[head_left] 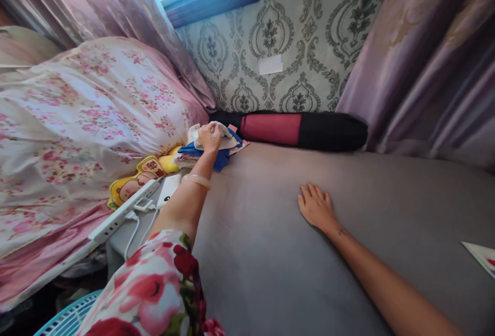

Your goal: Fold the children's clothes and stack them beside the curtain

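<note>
My left hand (209, 136) reaches to the far corner of the grey bed surface (270, 253) and closes on a white cloth (226, 139). The cloth lies on top of a blue cloth (221, 157) and some papers. A pale bangle (196, 180) sits on that wrist, and a red floral sleeve covers the upper arm. My right hand (315, 205) lies flat on the grey sheet, fingers stretched out, holding nothing.
A floral pink quilt (77, 124) is heaped at the left. Beside it lie a yellow cartoon cushion (135, 178), a white power strip (124, 211) with plugs and a white power bank (167, 190). A black and red roll (297, 129) lies along the wall. Curtains hang on both sides.
</note>
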Demonstrator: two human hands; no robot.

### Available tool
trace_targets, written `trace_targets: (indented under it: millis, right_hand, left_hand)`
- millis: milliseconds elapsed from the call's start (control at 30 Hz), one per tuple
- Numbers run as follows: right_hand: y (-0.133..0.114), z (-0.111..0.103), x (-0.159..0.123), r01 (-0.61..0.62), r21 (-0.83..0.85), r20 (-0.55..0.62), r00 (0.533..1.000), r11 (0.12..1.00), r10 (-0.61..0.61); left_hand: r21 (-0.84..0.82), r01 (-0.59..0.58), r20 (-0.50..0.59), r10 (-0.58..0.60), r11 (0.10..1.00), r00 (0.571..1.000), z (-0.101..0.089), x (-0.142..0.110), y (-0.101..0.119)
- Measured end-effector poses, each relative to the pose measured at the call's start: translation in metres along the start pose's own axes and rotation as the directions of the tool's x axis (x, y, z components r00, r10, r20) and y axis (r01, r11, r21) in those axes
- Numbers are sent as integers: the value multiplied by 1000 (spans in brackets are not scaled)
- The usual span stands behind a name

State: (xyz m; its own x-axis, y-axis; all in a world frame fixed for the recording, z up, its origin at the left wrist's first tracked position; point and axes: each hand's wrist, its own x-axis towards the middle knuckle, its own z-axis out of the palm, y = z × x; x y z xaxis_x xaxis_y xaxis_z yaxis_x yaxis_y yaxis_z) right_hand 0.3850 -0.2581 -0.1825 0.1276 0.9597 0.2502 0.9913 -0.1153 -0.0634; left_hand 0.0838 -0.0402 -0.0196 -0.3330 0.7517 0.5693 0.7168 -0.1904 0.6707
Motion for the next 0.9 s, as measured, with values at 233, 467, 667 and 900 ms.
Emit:
trace_targets:
  millis: [233, 467, 667, 900]
  right_hand:
    - [-1, -4, -1, -9, 7, 21, 1000, 1000, 9]
    - [1, -8, -1, -27, 71, 72, 997, 997, 22]
    - [0, -28, 20, -124, 520, 139, 988, 845, 60]
    - [-29, -59, 32, 56, 914, -92, 993, 403, 70]
  left_hand:
    - [-531, -109, 109, 195, 841, 975, 22, -25, 24]
    - [-718, 44, 318, 271, 695, 909, 26, -87, 61]
    - [-699, 115, 453, 311, 706, 836, 31, -138, 75]
    - [-708, 164, 559, 404, 687, 724, 22, -179, 94]
